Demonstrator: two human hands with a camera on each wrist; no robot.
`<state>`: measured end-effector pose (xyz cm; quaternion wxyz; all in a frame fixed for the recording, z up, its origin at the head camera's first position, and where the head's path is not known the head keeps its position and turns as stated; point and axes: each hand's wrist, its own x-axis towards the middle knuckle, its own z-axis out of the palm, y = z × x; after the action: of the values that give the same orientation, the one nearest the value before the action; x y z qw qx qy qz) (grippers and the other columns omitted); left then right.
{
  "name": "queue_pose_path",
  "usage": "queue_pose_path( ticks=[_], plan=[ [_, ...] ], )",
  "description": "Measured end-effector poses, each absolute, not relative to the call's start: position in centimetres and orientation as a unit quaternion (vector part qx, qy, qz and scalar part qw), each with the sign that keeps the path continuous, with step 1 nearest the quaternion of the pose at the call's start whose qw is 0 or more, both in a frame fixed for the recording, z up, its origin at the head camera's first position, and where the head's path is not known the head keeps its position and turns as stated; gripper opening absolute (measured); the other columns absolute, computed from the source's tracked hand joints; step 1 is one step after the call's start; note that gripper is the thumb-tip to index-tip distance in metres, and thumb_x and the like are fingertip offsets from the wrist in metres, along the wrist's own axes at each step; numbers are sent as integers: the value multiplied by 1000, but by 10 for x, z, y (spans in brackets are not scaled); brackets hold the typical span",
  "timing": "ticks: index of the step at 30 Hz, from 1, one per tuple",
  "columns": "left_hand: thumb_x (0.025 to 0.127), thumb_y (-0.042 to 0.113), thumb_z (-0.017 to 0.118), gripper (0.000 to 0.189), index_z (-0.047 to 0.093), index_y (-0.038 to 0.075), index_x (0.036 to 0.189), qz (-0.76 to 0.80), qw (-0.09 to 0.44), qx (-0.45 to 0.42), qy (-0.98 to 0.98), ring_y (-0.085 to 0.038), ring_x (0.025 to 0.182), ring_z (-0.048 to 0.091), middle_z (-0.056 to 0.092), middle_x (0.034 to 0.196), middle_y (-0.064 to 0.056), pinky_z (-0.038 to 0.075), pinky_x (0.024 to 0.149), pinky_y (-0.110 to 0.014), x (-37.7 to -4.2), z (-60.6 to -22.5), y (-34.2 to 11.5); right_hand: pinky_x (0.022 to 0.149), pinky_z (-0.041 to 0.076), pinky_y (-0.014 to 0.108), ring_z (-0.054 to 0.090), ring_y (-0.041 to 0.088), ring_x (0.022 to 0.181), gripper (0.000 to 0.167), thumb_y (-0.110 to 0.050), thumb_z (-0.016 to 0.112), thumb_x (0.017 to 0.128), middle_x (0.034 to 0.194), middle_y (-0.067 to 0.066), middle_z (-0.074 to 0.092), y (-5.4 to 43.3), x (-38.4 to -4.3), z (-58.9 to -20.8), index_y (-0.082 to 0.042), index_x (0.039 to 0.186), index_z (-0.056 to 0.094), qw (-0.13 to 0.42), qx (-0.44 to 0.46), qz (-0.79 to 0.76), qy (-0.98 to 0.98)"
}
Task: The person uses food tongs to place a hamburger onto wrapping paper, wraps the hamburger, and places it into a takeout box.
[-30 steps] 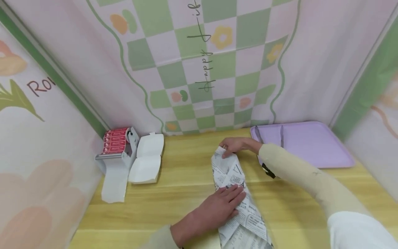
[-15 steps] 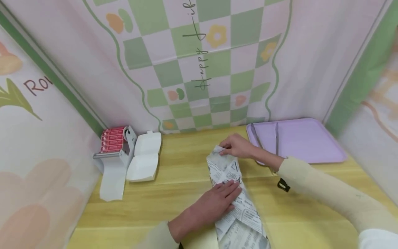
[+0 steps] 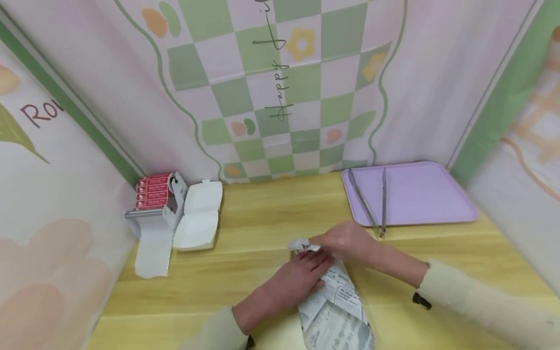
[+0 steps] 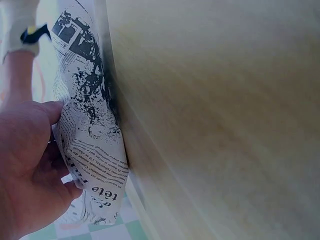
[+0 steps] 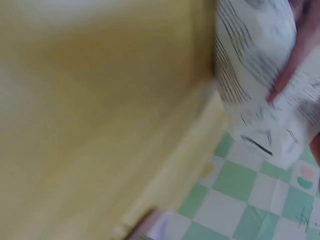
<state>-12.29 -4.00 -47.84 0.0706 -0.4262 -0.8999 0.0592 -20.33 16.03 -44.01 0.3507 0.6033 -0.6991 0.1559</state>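
Note:
A folded newsprint-patterned wrapping paper (image 3: 334,325) lies lengthwise on the table, narrow at its far end; whatever is inside is hidden. My left hand (image 3: 293,282) rests across it with straight fingers. My right hand (image 3: 350,245) pinches the paper's far end, which is folded over toward me, just beyond the left fingertips. In the left wrist view the bulging side of the paper (image 4: 95,140) shows, with the left thumb and fingers along its edge. In the right wrist view, the paper's white end (image 5: 280,135) hangs near blurred fingers.
A lilac tray (image 3: 428,194) with metal tongs (image 3: 363,197) on it stands at the back right. At the back left are a dispenser with a red-printed roll (image 3: 153,192) and an opened white carton (image 3: 198,228). A patterned curtain (image 3: 302,87) hangs behind the table.
My right hand has drawn the paper's far end back toward me, folding it over near the left fingers. The left hand stays resting on the paper.

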Motion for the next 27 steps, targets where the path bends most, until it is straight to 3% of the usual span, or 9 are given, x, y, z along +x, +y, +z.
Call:
queue_pose_path(
  ticks=[3, 7, 9, 13, 15, 18, 21, 24, 27],
  plan=[
    [104, 42, 47, 55, 41, 16, 152, 59, 87, -410, -906, -17, 143, 44, 46, 155, -2, 40, 115, -35, -122, -479, -39, 59, 58, 22, 73, 8, 70, 35, -9, 43, 105, 87, -2, 78, 163, -189, -452, -9, 99, 77, 378, 604, 140, -688],
    [100, 44, 53, 40, 66, 19, 129, 95, 142, -378, -910, -11, 112, 65, 70, 124, 5, 53, 93, -27, -114, -481, -33, 66, 60, 27, 76, 15, 78, 38, -8, 40, 106, 92, 5, 78, 166, -174, -468, -6, 100, 77, 398, 600, 133, -681],
    [98, 38, 57, 30, 71, 19, 116, 129, 186, -371, -900, -9, 94, 67, 73, 109, 7, 54, 78, -23, -109, -482, -30, 67, 61, 28, 76, 17, 79, 37, -6, 41, 106, 92, 7, 78, 166, -169, -474, -5, 100, 78, 407, 590, 131, -685],
    [92, 24, 65, 16, 71, 18, 105, 158, 275, -376, -871, -7, 81, 61, 70, 96, 7, 51, 62, -17, -99, -475, -32, 69, 61, 30, 76, 18, 80, 38, -8, 41, 106, 93, 8, 78, 170, -164, -481, -5, 100, 78, 405, 569, 127, -704],
    [88, 19, 68, 15, 68, 17, 103, 141, 285, -377, -870, -8, 80, 58, 66, 92, 7, 50, 60, -17, -97, -470, -37, 69, 61, 30, 76, 18, 80, 41, -10, 39, 107, 93, 9, 78, 172, -162, -482, -5, 99, 78, 402, 563, 120, -712],
    [90, 24, 71, 20, 60, 15, 104, 89, 250, -375, -888, -10, 86, 53, 59, 94, 5, 49, 67, -19, -102, -462, -46, 70, 61, 31, 76, 19, 84, 44, -11, 35, 108, 96, 8, 78, 175, -158, -483, -7, 99, 78, 397, 556, 94, -724],
    [93, 39, 69, 44, 54, 12, 125, 56, 185, -360, -913, -15, 112, 55, 59, 120, -1, 51, 90, -26, -112, -457, -54, 75, 61, 31, 75, 20, 91, 45, -10, 33, 108, 102, 8, 77, 177, -155, -484, -8, 103, 78, 385, 550, 74, -737],
    [96, 48, 60, 69, 40, 9, 150, 57, 113, -363, -923, -21, 143, 41, 44, 154, -7, 41, 114, -37, -124, -455, -58, 79, 61, 31, 73, 21, 96, 47, -10, 30, 109, 106, 7, 77, 178, -152, -486, -8, 107, 76, 372, 548, 67, -746],
    [102, 48, 48, 69, 30, 10, 157, 72, 50, -381, -920, -22, 151, 29, 30, 164, -6, 32, 121, -42, -130, -455, -60, 84, 59, 33, 71, 21, 100, 44, -9, 29, 108, 110, 7, 75, 179, -153, -486, -6, 115, 73, 351, 555, 63, -752]
  ],
)
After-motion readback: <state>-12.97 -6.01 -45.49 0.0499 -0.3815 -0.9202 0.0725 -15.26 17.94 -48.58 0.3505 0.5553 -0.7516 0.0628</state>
